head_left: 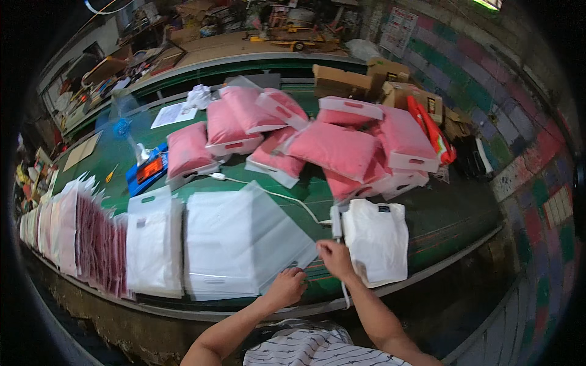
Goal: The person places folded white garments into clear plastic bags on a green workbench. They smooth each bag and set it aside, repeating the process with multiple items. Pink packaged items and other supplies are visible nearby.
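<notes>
Curled fingers of my right hand (334, 259) are close together at the outer corner of a frosted plastic bag (278, 235), but I cannot tell whether they pinch it. With my left hand (288, 287), the fingers are half bent at the lower edge of this same bag, and there also I cannot tell if the film is held. The bag lies slanted in front of me, its left part over a flat stack of similar frosted bags (215, 244). Just beyond my right hand is a white bar-shaped device (336, 221), with a white cord (282, 195) running from it to the left across the green table (455, 210). To the right of this device lies a folded white garment (381, 238) with a dark label near its top. On the left of the stack stand bagged white garments (149, 247), and then a long row of pinkish packets (101, 244). Farther away are heaped pink-filled bags (334, 148) with handle holes, and behind them cardboard boxes (342, 82).
</notes>
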`<move>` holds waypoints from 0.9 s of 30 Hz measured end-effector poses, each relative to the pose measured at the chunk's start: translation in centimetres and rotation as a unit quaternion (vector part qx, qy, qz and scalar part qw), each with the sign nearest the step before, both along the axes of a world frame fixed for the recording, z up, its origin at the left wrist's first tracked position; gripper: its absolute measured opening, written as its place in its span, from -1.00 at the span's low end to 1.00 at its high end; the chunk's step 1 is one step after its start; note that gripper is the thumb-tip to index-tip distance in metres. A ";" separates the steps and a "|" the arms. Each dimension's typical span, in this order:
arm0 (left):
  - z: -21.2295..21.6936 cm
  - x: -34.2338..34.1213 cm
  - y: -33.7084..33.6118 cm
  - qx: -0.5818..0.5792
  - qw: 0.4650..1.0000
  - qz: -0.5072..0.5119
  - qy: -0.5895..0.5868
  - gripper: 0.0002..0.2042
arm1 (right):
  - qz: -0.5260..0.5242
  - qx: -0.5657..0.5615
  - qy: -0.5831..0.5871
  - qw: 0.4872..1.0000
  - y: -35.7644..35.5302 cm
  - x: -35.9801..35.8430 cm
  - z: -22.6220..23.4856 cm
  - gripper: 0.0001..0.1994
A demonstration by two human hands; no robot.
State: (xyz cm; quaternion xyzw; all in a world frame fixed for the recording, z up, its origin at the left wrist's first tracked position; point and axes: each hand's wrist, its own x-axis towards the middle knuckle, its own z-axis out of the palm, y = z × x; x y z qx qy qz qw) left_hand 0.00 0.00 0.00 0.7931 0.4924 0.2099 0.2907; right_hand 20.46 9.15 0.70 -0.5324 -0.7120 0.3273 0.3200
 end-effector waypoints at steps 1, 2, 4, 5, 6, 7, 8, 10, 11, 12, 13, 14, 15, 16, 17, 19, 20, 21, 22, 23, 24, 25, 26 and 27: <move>0.1 1.4 0.4 -0.005 1.000 -0.011 -0.009 -0.67 | -0.004 -0.087 0.046 0.995 -2.2 1.8 -0.2 -0.75; 0.2 2.8 0.7 -0.004 0.999 -0.019 -0.030 -0.68 | -0.029 -0.126 0.093 0.987 -4.4 3.5 -0.3 -0.74; 0.2 5.6 1.6 0.016 0.998 -0.032 -0.046 -0.70 | -0.077 -0.204 0.156 0.963 -7.4 7.3 -0.4 -0.69; 0.3 6.8 1.8 0.027 0.997 -0.037 -0.062 -0.71 | -0.109 -0.254 0.160 0.948 -8.7 9.3 -0.3 -0.66; 0.4 8.2 2.0 0.007 0.997 -0.030 -0.070 -0.74 | -0.144 -0.306 0.167 0.926 -9.5 11.4 -0.1 -0.63; 0.6 9.5 2.0 -0.014 0.996 -0.022 -0.082 -0.76 | -0.189 -0.320 0.192 0.908 -10.2 13.2 0.0 -0.61; 0.8 10.6 2.2 -0.027 0.995 -0.012 -0.094 -0.78 | -0.236 -0.335 0.220 0.886 -10.7 14.8 0.3 -0.58; 1.3 12.8 2.6 -0.075 0.990 -0.018 -0.118 -0.81 | -0.307 -0.344 0.268 0.846 -11.2 17.0 0.6 -0.53; 1.6 13.7 2.6 -0.097 0.987 -0.020 -0.129 -0.81 | -0.315 -0.344 0.298 0.833 -11.5 17.6 0.6 -0.54; 2.0 14.6 2.5 -0.128 0.981 -0.029 -0.143 -0.81 | -0.323 -0.343 0.325 0.820 -11.7 17.8 0.7 -0.55; 2.5 15.6 2.4 -0.158 0.974 -0.036 -0.157 -0.81 | -0.329 -0.344 0.353 0.805 -11.7 17.9 0.7 -0.56; 2.9 16.3 2.2 -0.200 0.966 -0.037 -0.161 -0.80 | -0.333 -0.340 0.363 0.801 -11.6 17.8 0.7 -0.57; 3.4 16.9 1.9 -0.237 0.956 -0.054 -0.165 -0.79 | -0.336 -0.339 0.374 0.795 -11.5 17.7 0.6 -0.58; 3.8 17.3 1.6 -0.285 0.943 -0.065 -0.160 -0.78 | -0.344 -0.348 0.383 0.783 -11.6 17.5 0.6 -0.59; 4.1 17.6 1.3 -0.339 0.923 -0.075 -0.164 -0.77 | -0.343 -0.343 0.384 0.785 -11.8 17.4 0.7 -0.60; 4.5 18.2 1.2 -0.292 0.930 -0.145 -0.170 -0.79 | -0.342 -0.350 0.390 0.780 -11.6 17.5 1.0 -0.63; 4.7 18.5 1.0 -0.309 0.921 -0.158 -0.177 -0.79 | -0.351 -0.347 0.376 0.784 -11.3 17.5 1.2 -0.64; 4.7 18.6 0.8 -0.335 0.909 -0.168 -0.181 -0.80 | -0.354 -0.347 0.364 0.789 -11.1 17.5 1.3 -0.65; 4.6 18.8 0.8 -0.356 0.900 -0.167 -0.186 -0.80 | -0.358 -0.353 0.348 0.791 -11.0 17.5 1.5 -0.66; 4.4 18.9 0.9 -0.387 0.888 -0.165 -0.189 -0.81 | -0.354 -0.339 0.360 0.794 -10.9 17.6 1.6 -0.67; 4.1 19.0 0.9 -0.418 0.871 -0.166 -0.197 -0.81 | -0.353 -0.330 0.367 0.795 -10.8 17.7 1.8 -0.68; 3.8 19.2 0.9 -0.463 0.847 -0.141 -0.219 -0.80 | -0.350 -0.321 0.372 0.797 -10.5 17.8 2.0 -0.68; 3.5 19.4 0.8 -0.508 0.816 -0.119 -0.247 -0.78 | -0.342 -0.297 0.375 0.809 -10.1 17.9 2.2 -0.69; 3.2 19.6 0.5 -0.552 0.782 -0.096 -0.273 -0.76 | -0.333 -0.274 0.376 0.820 -9.9 17.9 2.4 -0.69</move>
